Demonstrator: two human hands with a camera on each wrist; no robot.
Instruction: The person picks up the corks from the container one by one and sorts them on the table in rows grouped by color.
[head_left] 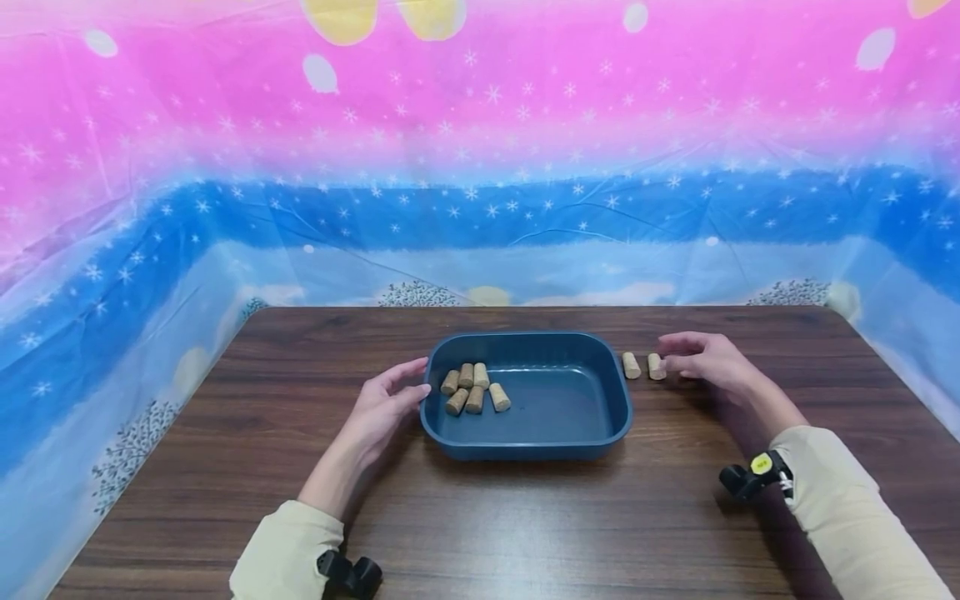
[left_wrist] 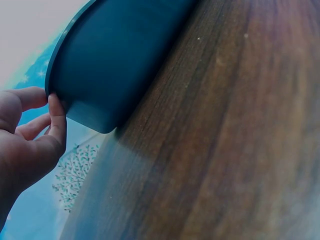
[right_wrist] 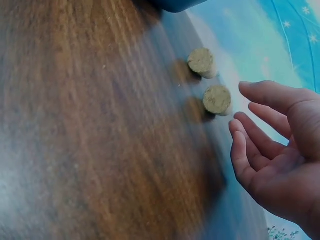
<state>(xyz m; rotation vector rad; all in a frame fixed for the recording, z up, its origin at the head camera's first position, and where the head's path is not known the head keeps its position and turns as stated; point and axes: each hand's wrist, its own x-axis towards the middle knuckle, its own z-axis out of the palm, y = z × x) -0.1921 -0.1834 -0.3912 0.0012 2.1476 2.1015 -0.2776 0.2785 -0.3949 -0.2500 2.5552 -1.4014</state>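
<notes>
A dark blue rectangular basin (head_left: 525, 433) sits on the table with several tan cork stoppers (head_left: 474, 388) grouped at its left end. My left hand (head_left: 381, 412) is at the basin's left side, its thumb and fingertips touching the rim (left_wrist: 54, 65). Two more corks lie on the table to the right of the basin: a nearer one (head_left: 631, 365) and, farther right, another (head_left: 656, 367). Beside that farther cork (right_wrist: 217, 99) hovers my right hand (head_left: 708, 360), fingers loosely bent and thumb apart, with a visible gap to the cork in the right wrist view.
Everything stands on a dark brown wood-grain table (head_left: 510, 517) with rounded far corners. A pink and blue snowflake-patterned cloth (head_left: 480, 200) hangs behind it and along both sides. Black wrist cameras (head_left: 351, 573) are strapped over the pale sleeves (head_left: 847, 492).
</notes>
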